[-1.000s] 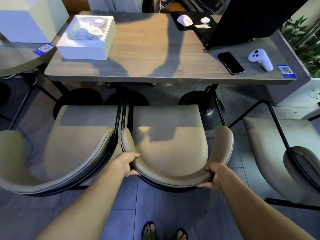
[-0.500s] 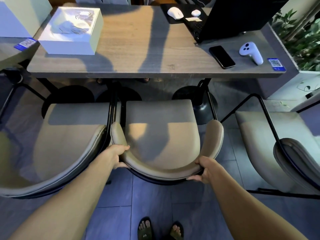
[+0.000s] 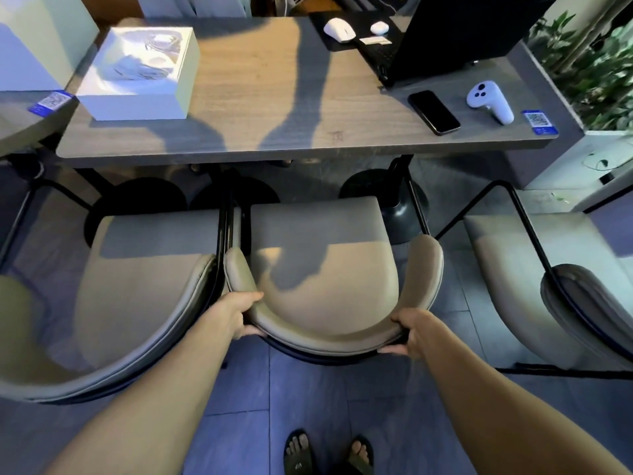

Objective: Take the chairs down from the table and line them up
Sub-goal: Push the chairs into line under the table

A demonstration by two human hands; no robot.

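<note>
We have both hands clamped on the curved backrest of the middle beige padded chair with a black metal frame (image 3: 322, 269). Our left hand (image 3: 239, 315) wraps the left end of the backrest curve, thumb on the inner face and fingers curled beneath the lower edge. Our right hand (image 3: 409, 332) grips the right end of the same curve, fingers (image 3: 390, 350) tucked under the black frame. This chair stands on the blue-grey tiled floor (image 3: 308, 406), its seat facing the long grey wood-grain table (image 3: 260, 97), the front edge of the seat just short of the table's near edge.

Taking that middle chair as our landmark: just beside it on the left, frames nearly touching, stands a second beige padded chair (image 3: 137, 289). To its right, apart across a strip of floor, stands a third beige chair (image 3: 548, 286). Behind us from the chair, our feet in black sandals (image 3: 329, 454) stand on the tiles.

Beyond the chair, on the table, a white square box (image 3: 137, 73) sits to the far left. To the far right lie a black phone (image 3: 433, 112) and a white handheld controller (image 3: 489, 101), near a blue sticker (image 3: 540, 122). An open black laptop (image 3: 455, 32) and a white mouse (image 3: 339, 29) sit at the table's back right.
</note>
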